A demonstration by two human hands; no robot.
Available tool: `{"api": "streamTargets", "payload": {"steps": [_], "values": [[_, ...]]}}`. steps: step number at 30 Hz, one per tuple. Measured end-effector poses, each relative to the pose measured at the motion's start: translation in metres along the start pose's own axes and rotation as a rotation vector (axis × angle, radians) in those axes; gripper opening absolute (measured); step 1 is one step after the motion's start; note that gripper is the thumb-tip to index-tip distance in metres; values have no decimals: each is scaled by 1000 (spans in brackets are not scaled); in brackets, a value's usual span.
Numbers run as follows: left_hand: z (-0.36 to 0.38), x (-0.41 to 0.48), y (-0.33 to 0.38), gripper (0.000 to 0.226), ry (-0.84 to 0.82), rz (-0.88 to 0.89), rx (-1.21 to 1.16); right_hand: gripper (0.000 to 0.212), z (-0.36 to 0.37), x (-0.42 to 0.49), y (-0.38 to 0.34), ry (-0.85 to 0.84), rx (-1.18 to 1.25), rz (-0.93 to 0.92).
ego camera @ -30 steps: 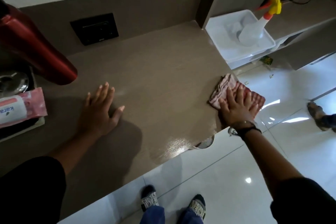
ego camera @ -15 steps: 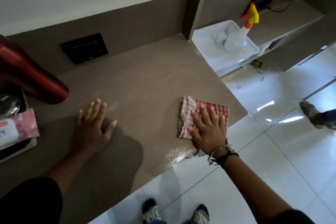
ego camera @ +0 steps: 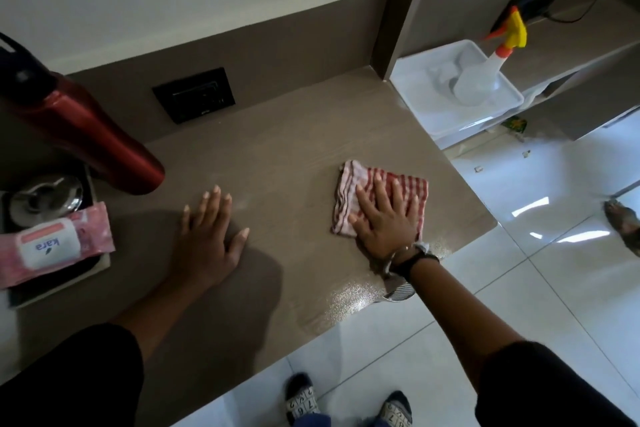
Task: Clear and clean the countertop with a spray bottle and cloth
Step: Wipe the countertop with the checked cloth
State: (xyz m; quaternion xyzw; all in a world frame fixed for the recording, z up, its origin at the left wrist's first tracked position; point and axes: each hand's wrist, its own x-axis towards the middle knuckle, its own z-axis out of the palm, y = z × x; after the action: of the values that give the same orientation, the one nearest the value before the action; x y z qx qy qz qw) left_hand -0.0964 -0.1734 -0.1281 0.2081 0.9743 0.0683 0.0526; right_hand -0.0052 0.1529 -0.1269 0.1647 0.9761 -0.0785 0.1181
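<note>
Counter [ego camera: 294, 135]: brown wood-grain top, wet sheen along the near right edge.
Cloth [ego camera: 349, 194]: red-and-white striped, folded, flat on the counter towards its right end, short of the edge.
Right hand [ego camera: 384, 218]: palm down on the cloth, fingers spread and extended; no pinch, the grip is a flat press. Dark strap and bangle at the wrist.
Left hand [ego camera: 207, 236]: flat on the bare counter, fingers together and thumb splayed, holding nothing; well apart from the cloth.
Spray bottle [ego camera: 485, 73]: clear body, orange and yellow trigger head, upright in the tray, off the counter.
Tray [ego camera: 415, 94]: white plastic, on a lower shelf just right of the counter's far right corner.
Flask [ego camera: 86, 135]: red metal with a dark cap, standing at the far left of the counter; wide-angle view makes it appear to lean.
Wipes [ego camera: 52, 246]: pink pack with a white flap, resting on a dark board at the left edge.
Metal dish [ego camera: 45, 198]: shiny, behind the wipes on the same board.
Socket [ego camera: 194, 95]: black panel in the back wall above the counter.
Floor [ego camera: 519, 288]: white glossy tiles; the person's patterned slippers show below the counter edge; a second foot at the far right.
</note>
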Motion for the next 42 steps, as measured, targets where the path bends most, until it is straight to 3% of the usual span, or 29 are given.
{"api": "streamTargets", "payload": {"steps": [3,9,15,20,24,29,34,39,42], "values": [[-4,5,11,77,-9,-24,12,70,1,-20,15,14,0,-1],[0,67,65,69,61,27,-169,71,-11,20,44,3,59,256],[23,87,71,73,69,-5,-22,67,-35,112,36,-27,37,144],[23,88,69,75,56,-26,-9,64,-22,57,51,67,-47,-97],[23,86,70,75,32,-36,18,67,-18,48,73,30,-31,-3],[24,87,71,74,45,-28,21,71,-44,169,66,42,15,126],[23,88,69,74,62,-2,5,73,-52,226,24,-6,-49,-21],[15,84,74,84,66,-50,-71,69,-40,148,8,35,-99,-406],[11,83,73,86,47,-64,-121,68,-43,139,17,15,-110,-353]]}}
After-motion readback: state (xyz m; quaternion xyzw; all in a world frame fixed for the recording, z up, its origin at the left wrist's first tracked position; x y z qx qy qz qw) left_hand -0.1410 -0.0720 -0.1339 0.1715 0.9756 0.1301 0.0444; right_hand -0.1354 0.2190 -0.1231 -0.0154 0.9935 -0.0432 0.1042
